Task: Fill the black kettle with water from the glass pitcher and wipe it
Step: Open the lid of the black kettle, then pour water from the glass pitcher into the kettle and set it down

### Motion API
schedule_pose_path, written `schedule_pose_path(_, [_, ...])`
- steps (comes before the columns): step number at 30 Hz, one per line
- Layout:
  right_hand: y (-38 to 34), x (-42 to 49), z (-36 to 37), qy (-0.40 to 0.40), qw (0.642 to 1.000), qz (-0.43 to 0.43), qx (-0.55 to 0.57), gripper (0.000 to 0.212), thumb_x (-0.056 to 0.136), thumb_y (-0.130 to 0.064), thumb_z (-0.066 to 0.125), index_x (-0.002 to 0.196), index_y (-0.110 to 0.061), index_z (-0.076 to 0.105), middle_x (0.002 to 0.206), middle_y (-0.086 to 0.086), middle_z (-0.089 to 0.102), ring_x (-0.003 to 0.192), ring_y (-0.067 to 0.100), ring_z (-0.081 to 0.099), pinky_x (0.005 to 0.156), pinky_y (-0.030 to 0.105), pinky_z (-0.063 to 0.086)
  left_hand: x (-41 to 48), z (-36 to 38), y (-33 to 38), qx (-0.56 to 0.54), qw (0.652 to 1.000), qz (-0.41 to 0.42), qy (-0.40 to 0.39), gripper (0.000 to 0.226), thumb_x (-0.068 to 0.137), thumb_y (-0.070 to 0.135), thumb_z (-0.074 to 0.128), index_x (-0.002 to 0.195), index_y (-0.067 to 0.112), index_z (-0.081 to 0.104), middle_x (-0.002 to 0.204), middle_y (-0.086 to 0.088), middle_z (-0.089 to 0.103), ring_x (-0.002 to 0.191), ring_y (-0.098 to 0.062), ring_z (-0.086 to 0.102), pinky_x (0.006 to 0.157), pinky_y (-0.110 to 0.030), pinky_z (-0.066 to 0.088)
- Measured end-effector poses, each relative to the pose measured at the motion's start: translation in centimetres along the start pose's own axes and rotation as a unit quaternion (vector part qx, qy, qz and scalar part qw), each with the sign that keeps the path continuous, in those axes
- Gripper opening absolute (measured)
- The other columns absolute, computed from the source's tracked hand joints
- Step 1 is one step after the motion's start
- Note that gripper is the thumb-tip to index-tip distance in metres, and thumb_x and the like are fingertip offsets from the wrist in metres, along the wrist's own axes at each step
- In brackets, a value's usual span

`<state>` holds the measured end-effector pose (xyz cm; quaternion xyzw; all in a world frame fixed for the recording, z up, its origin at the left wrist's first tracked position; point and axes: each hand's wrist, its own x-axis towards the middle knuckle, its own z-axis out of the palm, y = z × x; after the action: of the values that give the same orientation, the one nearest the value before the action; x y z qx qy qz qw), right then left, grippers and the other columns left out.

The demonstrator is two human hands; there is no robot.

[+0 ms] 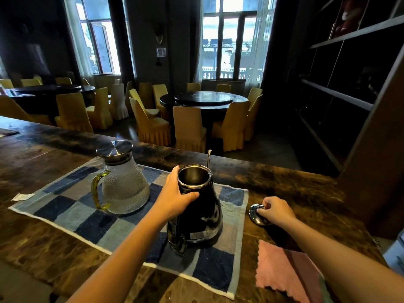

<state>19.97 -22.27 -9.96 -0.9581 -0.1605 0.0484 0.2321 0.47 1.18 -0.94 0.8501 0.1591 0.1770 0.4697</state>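
On the dark mottled wooden bench [306, 193] lies a blue-and-grey patchwork checked cloth mat [91, 224], with both vessels on it. The glossy black cone-shaped kettle [196, 211] stands upright on the mat's right half, with its lid off, its steel-rimmed mouth open and its handle facing the near side. The left hand [175, 195] is wrapped round the kettle's neck just under the rim, its grip closed on it with the thumb across the front and the fingers curled round the far side. The textured clear glass pitcher [124, 189], with a brushed steel lid and a yellow-tinted handle, sits upright on the mat left of the kettle, near it but not touching. Its handle points left and its lid is on. The right hand [276, 209] is off the mat on the right, its grip curled tight on the shiny round metal lid [256, 214]. The fingers pinch the lid at its top, down at the bench surface; cannot tell whether the lid rests on the bench or sits just above it. A thin metal rod [209, 158] sticks up behind the kettle's rim; cannot tell what it belongs to. A pink scalloped-edge cloth [286, 270] lies flat on the bench at near right, beside the mat's edge and under the right forearm. A small white paper slip [21, 196] lies left of the mat. Beyond the bench are yellow-covered chairs [188, 127] around a round dark table [203, 99], tall windows [229, 40] and dark shelves [341, 95] at right.
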Motion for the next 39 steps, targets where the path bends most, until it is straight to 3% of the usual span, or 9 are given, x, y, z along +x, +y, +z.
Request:
schedule_pose_path(4, [0.1,-0.3,0.1,0.0,1.0,0.004,0.0,0.021,0.082,-0.032,0.068,0.07,-0.02,0.056,0.074,-0.001,0.065,0.07,0.015,0.062,0.067,0.037,0.054,-0.2,0.0,0.1,0.003,1.0,0.01,-0.005,0.08,0.08,0.013,0.07,0.143,0.014,0.022,0.147,-0.01,0.033,0.115,-0.007,0.03,0.093,-0.022,0.027])
schedule_pose_path(13, [-4.0,-2.3,-2.7,0.021,0.992,-0.103,0.067,0.046,0.082,-0.042,0.067,0.121,-0.023,0.051,0.118,0.001,0.055,0.109,0.019,0.05,0.082,0.034,0.047,-0.5,0.7,-0.3,-0.003,0.998,0.019,0.051,0.075,0.078,0.015,0.072,0.139,0.012,0.03,0.135,-0.001,0.043,0.125,-0.016,0.041,0.092,-0.022,0.03])
schedule_pose_path(19, [-12.6,-7.3,-6.3,0.028,0.93,-0.3,0.21,0.024,0.09,-0.022,0.06,0.114,-0.015,0.058,0.112,0.001,0.06,0.104,0.015,0.057,0.089,0.03,0.049,-1.9,1.0,-0.4,-0.033,0.996,0.031,0.079,0.056,0.082,0.032,0.067,0.131,0.019,0.043,0.132,-0.001,0.052,0.123,-0.019,0.048,0.1,-0.035,0.041])
schedule_pose_path(23, [-18.8,-10.3,-7.0,-0.009,0.876,-0.38,0.298,0.021,0.093,-0.014,0.057,0.113,-0.013,0.061,0.113,0.002,0.064,0.104,0.009,0.059,0.087,0.019,0.047,-5.2,0.9,-2.8,-0.093,0.993,-0.03,0.071,0.076,0.083,0.053,0.052,0.146,0.019,0.025,0.15,0.001,0.034,0.138,-0.015,0.031,0.114,-0.037,0.028])
schedule_pose_path(27, [-25.0,-12.9,-4.5,-0.108,0.841,-0.41,0.336,0.025,0.097,-0.016,0.05,0.119,-0.011,0.062,0.115,0.001,0.064,0.102,0.006,0.06,0.087,0.018,0.047,-8.7,-3.8,-8.6,-0.082,0.981,-0.02,0.173,0.036,0.094,0.03,0.05,0.129,0.024,0.051,0.127,0.004,0.059,0.121,-0.01,0.053,0.092,-0.012,0.043])
schedule_pose_path(30, [-29.0,-13.4,-1.6,-0.179,0.84,-0.392,0.329,0.03,0.099,-0.021,0.046,0.123,-0.01,0.06,0.117,0.003,0.063,0.103,0.007,0.056,0.089,0.024,0.045,-9.4,-8.7,-12.5,-0.103,0.957,-0.01,0.27,0.023,0.096,0.018,0.048,0.101,0.033,0.065,0.103,0.003,0.07,0.1,-0.014,0.065,0.071,-0.02,0.056])
schedule_pose_path(33, [-32.6,-12.2,1.4,-0.221,0.87,-0.278,0.341,0.033,0.099,-0.023,0.043,0.114,-0.003,0.063,0.11,0.014,0.063,0.106,0.029,0.056,0.096,0.043,0.044,-7.7,-13.0,-15.7,-0.097,0.948,-0.024,0.302,0.028,0.097,0.013,0.045,0.097,0.033,0.064,0.101,0.0,0.069,0.101,-0.018,0.065,0.081,-0.023,0.052])
schedule_pose_path(36, [-35.6,-10.6,4.9,-0.275,0.881,-0.124,0.364,0.043,0.099,-0.033,0.04,0.125,-0.003,0.057,0.131,0.018,0.057,0.121,0.034,0.052,0.105,0.046,0.039,-4.3,-16.2,-18.3,-0.117,0.95,-0.05,0.287,0.021,0.097,0.021,0.046,0.111,0.026,0.061,0.117,-0.008,0.065,0.114,-0.022,0.058,0.096,-0.036,0.046])
schedule_pose_path(39, [-38.0,-9.6,8.4,-0.295,0.861,-0.052,0.411,0.046,0.1,-0.036,0.038,0.129,-0.003,0.053,0.136,0.019,0.053,0.126,0.032,0.049,0.108,0.041,0.036,-0.4,-18.4,-19.9,-0.093,0.967,-0.085,0.22,0.041,0.097,0.03,0.044,0.135,0.014,0.047,0.14,-0.01,0.049,0.126,-0.019,0.045,0.099,-0.027,0.034])
